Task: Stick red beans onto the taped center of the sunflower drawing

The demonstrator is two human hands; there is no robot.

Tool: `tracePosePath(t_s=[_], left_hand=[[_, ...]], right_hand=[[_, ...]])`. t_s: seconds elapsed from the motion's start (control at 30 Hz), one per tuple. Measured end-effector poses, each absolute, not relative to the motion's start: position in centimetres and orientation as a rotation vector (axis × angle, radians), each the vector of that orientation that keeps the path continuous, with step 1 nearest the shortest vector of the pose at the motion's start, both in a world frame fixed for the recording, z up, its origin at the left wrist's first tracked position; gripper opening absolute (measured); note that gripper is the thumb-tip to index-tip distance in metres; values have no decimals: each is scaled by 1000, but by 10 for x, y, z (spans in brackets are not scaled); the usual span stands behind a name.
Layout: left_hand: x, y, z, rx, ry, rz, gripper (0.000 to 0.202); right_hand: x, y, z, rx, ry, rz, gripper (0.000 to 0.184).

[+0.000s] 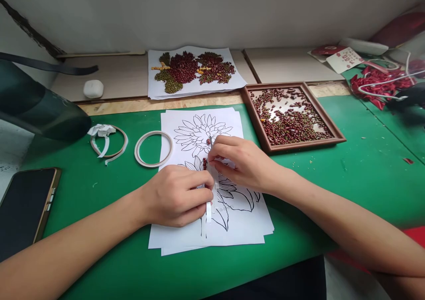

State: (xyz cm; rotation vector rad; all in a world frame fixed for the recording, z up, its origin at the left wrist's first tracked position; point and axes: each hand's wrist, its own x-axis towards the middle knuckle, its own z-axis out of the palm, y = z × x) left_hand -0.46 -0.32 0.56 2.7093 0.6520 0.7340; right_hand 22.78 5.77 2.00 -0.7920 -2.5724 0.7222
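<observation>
My left hand rests on the line drawing of flowers, its fingers curled together at the stem. From under its fingertips hangs a short white tape strip. My right hand is closed just above and to the right, with a thin grey tool, possibly tweezers, poking up by its fingers. A dark red bean lies beside that tool in the upper flower's centre. A short row of red beans sits between my hands. A pale strip runs below my right fingertips, partly covered.
A brown framed tray holds red and green beans at right. Two tape rings lie left, near a phone and dark bottle. Behind are a white case and a bean picture.
</observation>
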Motion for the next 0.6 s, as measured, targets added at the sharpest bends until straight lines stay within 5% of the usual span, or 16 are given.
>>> tracePosePath(t_s=[0.6], left_hand=[[-8,-8,7,2707,457,1122,21]], right_hand=[[236,74,20,-969,-2580,689,13]])
